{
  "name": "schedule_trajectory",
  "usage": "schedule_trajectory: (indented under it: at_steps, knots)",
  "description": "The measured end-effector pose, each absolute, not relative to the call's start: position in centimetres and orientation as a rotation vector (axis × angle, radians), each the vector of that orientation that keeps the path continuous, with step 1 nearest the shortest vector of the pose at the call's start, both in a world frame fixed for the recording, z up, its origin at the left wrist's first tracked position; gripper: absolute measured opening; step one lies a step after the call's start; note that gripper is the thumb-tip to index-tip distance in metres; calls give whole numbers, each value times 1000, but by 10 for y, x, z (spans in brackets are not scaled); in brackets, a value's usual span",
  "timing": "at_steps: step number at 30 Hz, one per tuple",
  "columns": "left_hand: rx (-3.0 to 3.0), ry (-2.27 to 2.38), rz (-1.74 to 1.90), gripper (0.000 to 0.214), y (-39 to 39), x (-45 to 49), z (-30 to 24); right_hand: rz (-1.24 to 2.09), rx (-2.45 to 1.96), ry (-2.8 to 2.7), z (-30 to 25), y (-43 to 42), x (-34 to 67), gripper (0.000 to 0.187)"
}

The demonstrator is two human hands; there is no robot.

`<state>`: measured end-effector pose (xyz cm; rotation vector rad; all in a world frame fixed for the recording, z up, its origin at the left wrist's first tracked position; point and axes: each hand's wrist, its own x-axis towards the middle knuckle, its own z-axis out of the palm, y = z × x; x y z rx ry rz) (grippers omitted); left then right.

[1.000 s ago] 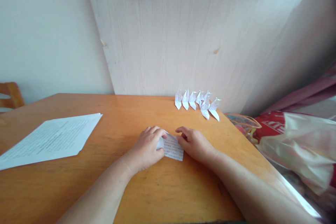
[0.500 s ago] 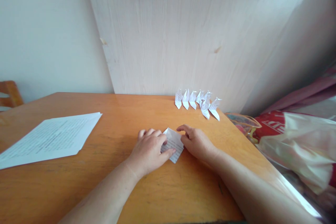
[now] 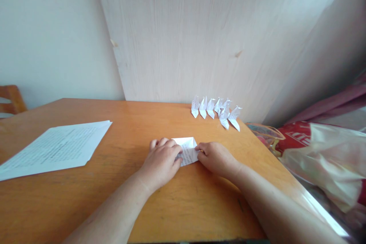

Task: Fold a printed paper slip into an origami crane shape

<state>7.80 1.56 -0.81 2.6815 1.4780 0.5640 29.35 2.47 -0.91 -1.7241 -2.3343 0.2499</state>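
Note:
A small folded piece of printed paper (image 3: pixel 187 150) lies on the orange wooden table (image 3: pixel 120 198), between my two hands. My left hand (image 3: pixel 161 162) rests on its left part, fingers curled and pressing down on it. My right hand (image 3: pixel 213 156) pinches the paper's right corner with curled fingers. Part of the paper is hidden under my left hand.
Several folded white paper cranes (image 3: pixel 215 110) stand in a row at the table's far edge, against a pale wooden board (image 3: pixel 200 45). A stack of printed sheets (image 3: pixel 57 146) lies at the left. A red and clear plastic bag (image 3: pixel 320 152) sits off the table's right edge.
The small paper has been turned and folded between my hands, from a slanted rectangle to a piece lying square with a folded top edge. Both hands stayed on it.

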Motion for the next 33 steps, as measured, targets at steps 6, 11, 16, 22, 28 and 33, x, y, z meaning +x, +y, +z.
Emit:
schedule_trajectory:
  at_steps: [6,11,16,22,28,33]
  knots:
    - [2678,1532,517,14,16,78,-10,227,-1683,-2420,-4,16,291,29]
    - [2652,1606,544,20,20,77,-15,261,-1512,-2528,0,7,288,29]
    - [2595,1661,514,19,23,75,-17,374,-1352,-2601,9,-5,281,27]
    - [2518,1502,547,39,29,71,-20,479,-1220,-2616,9,-9,281,23]
    - [2388,1352,578,58,29,71,-14,602,-1248,-2197,0,13,294,26]
    - [2232,1124,652,64,26,72,-14,407,-1215,-2068,-3,26,301,34]
